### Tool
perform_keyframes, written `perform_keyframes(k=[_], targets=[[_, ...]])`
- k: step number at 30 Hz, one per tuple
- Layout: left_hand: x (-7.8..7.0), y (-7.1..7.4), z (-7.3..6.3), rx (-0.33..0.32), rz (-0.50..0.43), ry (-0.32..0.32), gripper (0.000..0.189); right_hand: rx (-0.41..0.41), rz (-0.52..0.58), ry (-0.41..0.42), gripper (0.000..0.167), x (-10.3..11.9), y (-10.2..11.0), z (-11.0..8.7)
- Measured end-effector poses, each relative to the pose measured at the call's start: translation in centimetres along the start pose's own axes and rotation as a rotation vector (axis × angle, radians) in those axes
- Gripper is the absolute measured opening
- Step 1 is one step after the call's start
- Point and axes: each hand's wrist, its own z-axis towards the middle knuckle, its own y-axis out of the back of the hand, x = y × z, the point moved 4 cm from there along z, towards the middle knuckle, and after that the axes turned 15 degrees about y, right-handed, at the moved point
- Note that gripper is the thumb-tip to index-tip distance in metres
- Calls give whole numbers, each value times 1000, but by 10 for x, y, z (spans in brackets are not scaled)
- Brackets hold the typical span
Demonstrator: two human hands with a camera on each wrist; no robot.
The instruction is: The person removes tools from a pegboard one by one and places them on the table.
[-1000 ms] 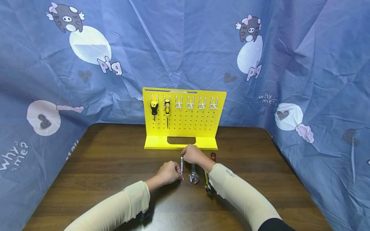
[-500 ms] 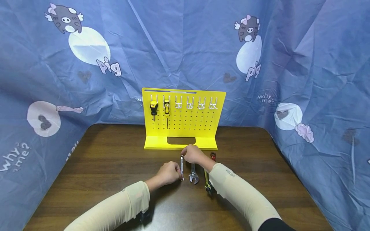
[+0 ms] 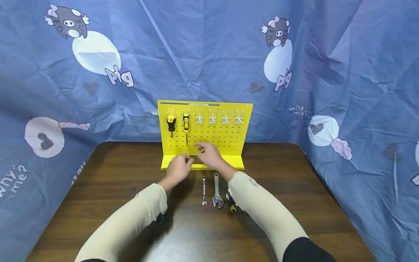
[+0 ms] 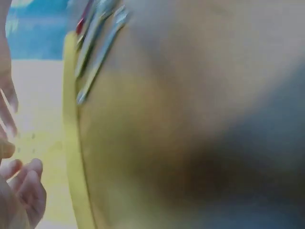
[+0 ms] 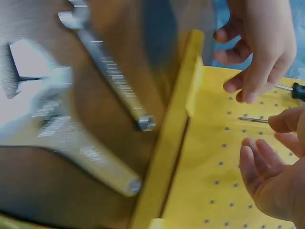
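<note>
My left hand [image 3: 179,166] hovers before the left base of the yellow pegboard [image 3: 217,140], fingers loosely bent and holding nothing. Close beside it, my right hand [image 3: 208,154] is in front of the lower board, thumb and fingers apart; the right wrist view shows nothing between its fingers [image 5: 255,160]. A silver combination wrench [image 3: 204,191] lies on the table below both hands. To its right are an adjustable wrench [image 3: 217,193] and a black-and-yellow tool [image 3: 231,203], partly covered by the right sleeve. Two yellow-and-black screwdrivers, one stubby [image 3: 171,123] and one longer [image 3: 186,123], hang on the board.
White double hooks [image 3: 212,117] run along the board's top, several with nothing on them. A red piece [image 4: 85,19] shows past the wrenches in the left wrist view. The brown table [image 3: 124,160] ends at a blue printed curtain [image 3: 137,102].
Both hands have let go of the combination wrench, which now lies on the table. They have moved forward to the pegboard, the right also slightly left. The view has shifted slightly.
</note>
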Motion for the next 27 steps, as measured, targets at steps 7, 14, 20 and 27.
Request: perform_keyframes(k=[7,14,20,27], targets=[[2,16,38,-49,-124,85,37,-97,71,38,74,25,11,39],[-3,17,55,28,-282,87,42,-86,24,65,90,44,18,61],[-1,16,61,65,-323,106,39,-61,-57,66,83,51,18,67],[0,18,64,47,-316,120,29,-100,-83,53,73,50,20,72]])
